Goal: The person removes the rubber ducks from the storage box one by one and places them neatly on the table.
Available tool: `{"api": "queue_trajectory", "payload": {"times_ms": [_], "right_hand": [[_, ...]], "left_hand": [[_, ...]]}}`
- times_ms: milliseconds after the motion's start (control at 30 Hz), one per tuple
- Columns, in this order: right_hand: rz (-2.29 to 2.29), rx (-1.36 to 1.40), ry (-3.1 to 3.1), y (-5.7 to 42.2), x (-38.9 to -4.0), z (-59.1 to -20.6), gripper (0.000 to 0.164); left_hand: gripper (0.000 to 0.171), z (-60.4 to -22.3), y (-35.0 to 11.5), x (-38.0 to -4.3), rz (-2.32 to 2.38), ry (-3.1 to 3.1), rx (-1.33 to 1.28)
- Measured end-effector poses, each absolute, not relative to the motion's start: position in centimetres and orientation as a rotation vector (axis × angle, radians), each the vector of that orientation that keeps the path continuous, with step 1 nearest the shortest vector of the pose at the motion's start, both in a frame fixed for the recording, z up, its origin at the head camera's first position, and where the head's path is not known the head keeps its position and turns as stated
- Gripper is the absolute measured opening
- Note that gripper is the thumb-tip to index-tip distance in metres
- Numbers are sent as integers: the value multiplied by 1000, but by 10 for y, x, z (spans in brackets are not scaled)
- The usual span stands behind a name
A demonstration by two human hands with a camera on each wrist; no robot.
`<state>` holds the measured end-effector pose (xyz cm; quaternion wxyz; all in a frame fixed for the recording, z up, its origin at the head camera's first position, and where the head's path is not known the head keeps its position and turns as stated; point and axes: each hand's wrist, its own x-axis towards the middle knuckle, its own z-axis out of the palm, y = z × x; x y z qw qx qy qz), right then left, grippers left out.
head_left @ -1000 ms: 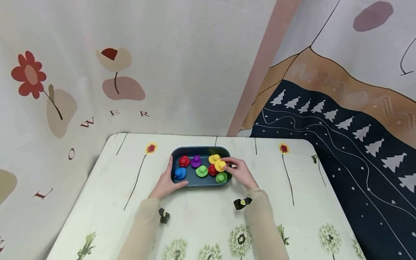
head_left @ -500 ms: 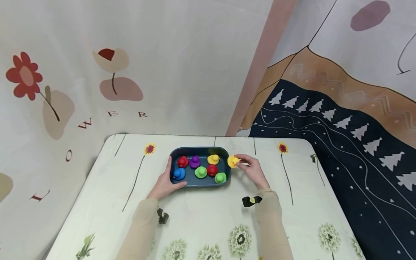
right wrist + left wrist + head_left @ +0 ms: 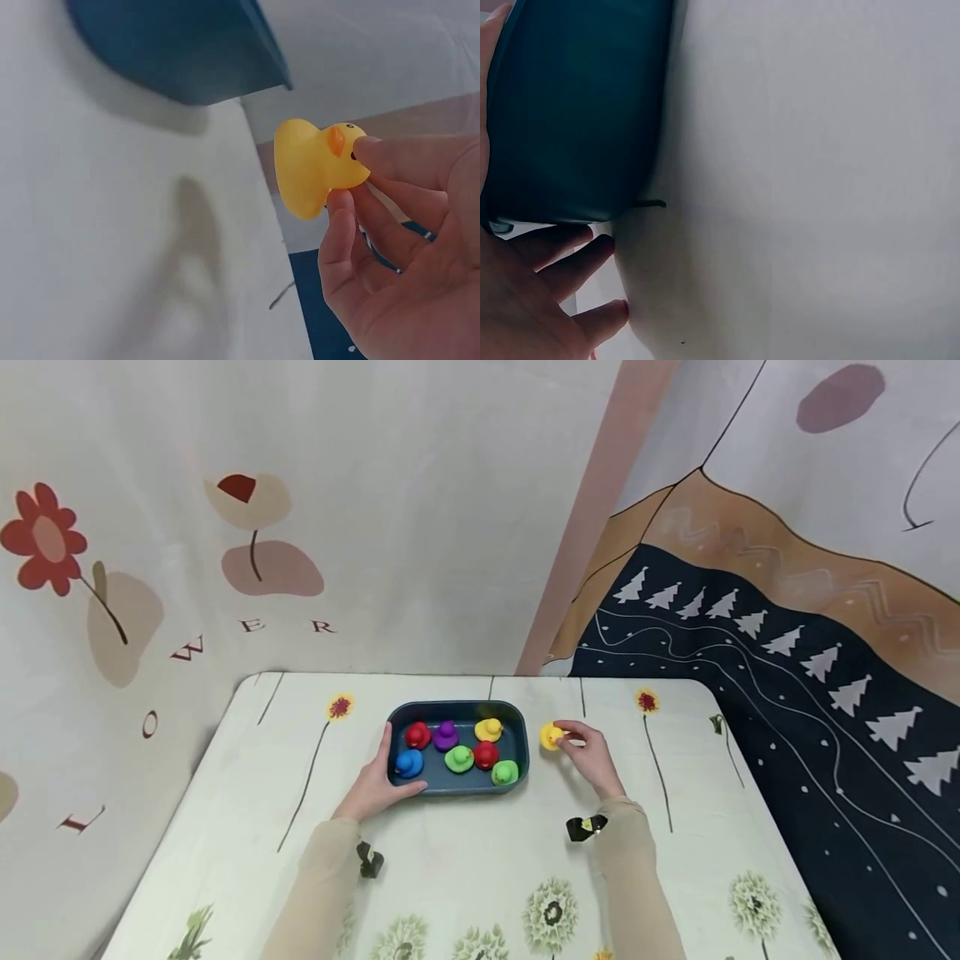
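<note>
Right hand (image 3: 595,760) pinches yellow duck (image 3: 551,737) right of tray (image 3: 461,785); left hand (image 3: 371,787) spread against tray's left end.

Draped off like a booth, home or studio unclear; printed hangings (image 3: 420,543) rise behind a flower-patterned table (image 3: 465,852)

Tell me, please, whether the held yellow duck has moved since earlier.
Yes, rightward in the head view: the held yellow duck has gone from over the tray toward the right-hand printed flower.
</note>
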<state>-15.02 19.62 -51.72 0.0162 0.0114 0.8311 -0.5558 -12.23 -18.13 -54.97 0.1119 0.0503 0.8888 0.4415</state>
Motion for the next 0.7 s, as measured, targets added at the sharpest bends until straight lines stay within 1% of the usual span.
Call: {"api": "queue_trajectory", "payload": {"times_ms": [267,533,700], "right_hand": [[-1579,44,2637,196,-163,-526,31],[-1627,118,2605,202,-175,-540,33],[-1645,152,2601,200,-183,-541,33]], "left_hand": [[123,-552,-182,-124,1318,2611,154],[122,-549,-181,-121,1314,2605,152],[123,-551,-183,-120,1320,2610,154]]}}
